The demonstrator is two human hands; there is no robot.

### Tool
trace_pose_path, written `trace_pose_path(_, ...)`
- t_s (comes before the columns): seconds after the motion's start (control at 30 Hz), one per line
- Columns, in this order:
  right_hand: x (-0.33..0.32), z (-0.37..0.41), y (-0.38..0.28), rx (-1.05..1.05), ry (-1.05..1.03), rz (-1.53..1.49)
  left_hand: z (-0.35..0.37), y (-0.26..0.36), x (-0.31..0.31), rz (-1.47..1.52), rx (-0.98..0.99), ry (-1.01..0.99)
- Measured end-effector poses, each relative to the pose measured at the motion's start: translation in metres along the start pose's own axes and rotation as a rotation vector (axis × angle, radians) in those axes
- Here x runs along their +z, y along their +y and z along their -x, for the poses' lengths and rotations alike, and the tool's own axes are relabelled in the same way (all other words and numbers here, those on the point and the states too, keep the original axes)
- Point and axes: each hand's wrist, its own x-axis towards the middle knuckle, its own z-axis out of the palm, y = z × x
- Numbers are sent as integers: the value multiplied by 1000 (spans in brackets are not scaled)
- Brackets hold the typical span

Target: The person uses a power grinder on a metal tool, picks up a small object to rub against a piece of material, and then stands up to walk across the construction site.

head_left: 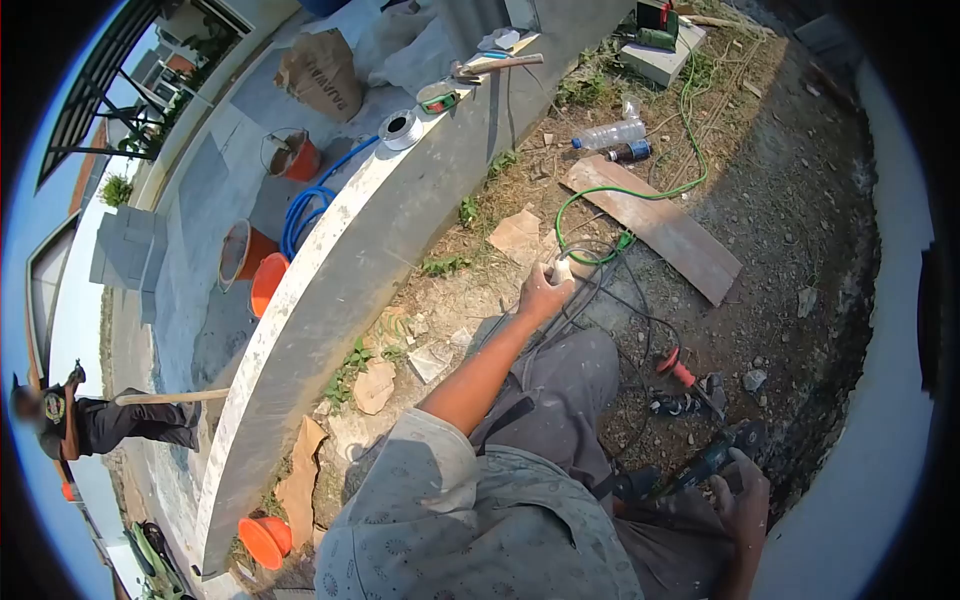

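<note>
My left hand (547,292) is closed around a small white piece (562,270), which looks like a plug, beside dark cables. Just past it, a green connector (625,240) sits on the looped green extension cord (690,118). Low on the right, my right hand (741,497) has its fingers curled at a dark green power tool (708,458), which looks like an angle grinder. The tool lies close to my leg, and the fingers hide part of it. A red-handled tool (678,368) rests on the dirt nearby.
A low concrete wall (370,225) curves along my left, with a hammer (500,65), tape measure (438,98) and white spool (400,130) on top. A plank (660,225) and plastic bottles (610,135) lie ahead. Orange buckets (268,283) and another person (110,425) are beyond the wall.
</note>
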Motion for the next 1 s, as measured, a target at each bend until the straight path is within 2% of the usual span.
trace_pose_path(0.03, 2, -18, -25, -94, -7, -7, 18, 20, -5, -7, 45, 5)
trace_pose_path(0.1, 22, -62, -66, -282, -15, -69, 22, 10, 4, -25, 239, -112)
trace_pose_path(0.13, 43, -85, -77, -377, -38, -126, 29, 7, 8, 19, 209, -127)
trace_pose_path(0.17, 71, -112, -87, -465, 68, -96, 37, 4, 12, 63, 179, -140)
trace_pose_path(0.2, 101, -134, -94, -549, 174, -68, 48, 11, 20, 195, 43, -176)
trace_pose_path(0.27, 153, -161, -104, -464, 158, -148, 65, 26, 28, 478, -226, -265)
trace_pose_path(0.37, 194, -180, -121, -300, 154, -370, 72, 7, 47, 595, -306, -380)
trace_pose_path(0.4, 199, -173, -120, -212, 170, -462, 81, 15, 37, 733, -368, -391)
trace_pose_path(0.47, 193, -152, -143, -102, 298, -372, 104, 49, 2, 962, -522, -513)
trace_pose_path(0.5, 201, -149, -143, -252, 520, -115, 110, 57, -4, 944, -605, -499)
trace_pose_path(0.53, 206, -144, -142, -290, 582, 37, 101, 28, 8, 1023, -498, -602)
trace_pose_path(0.57, 201, -135, -150, -186, 373, 48, 100, 28, 6, 1087, -516, -639)
trace_pose_path(0.6, 221, -139, -144, -140, 293, 43, 104, 41, 1, 1070, -619, -588)
trace_pose_path(0.63, 219, -136, -146, -236, 555, 120, 120, 73, -7, 1067, -582, -586)
trace_pose_path(0.67, 214, -129, -153, -261, 667, 156, 116, 62, -11, 1046, -526, -684)
trace_pose_path(0.7, 224, -134, -154, -233, 741, 78, 115, 63, -10, 936, -492, -600)
trace_pose_path(0.73, 231, -135, -160, -220, 809, -11, 110, 64, -15, 980, -593, -656)
trace_pose_path(0.83, 211, -137, -154, -90, 421, -642, 95, 59, -12, 1109, -566, -742)
trace_pose_path(0.93, 210, -139, -158, -1, 675, -805, 116, 99, -19, 1113, -573, -719)
trace_pose_path(1.0, 202, -137, -147, 76, 502, -668, 106, 79, -12, 1138, -515, -777)
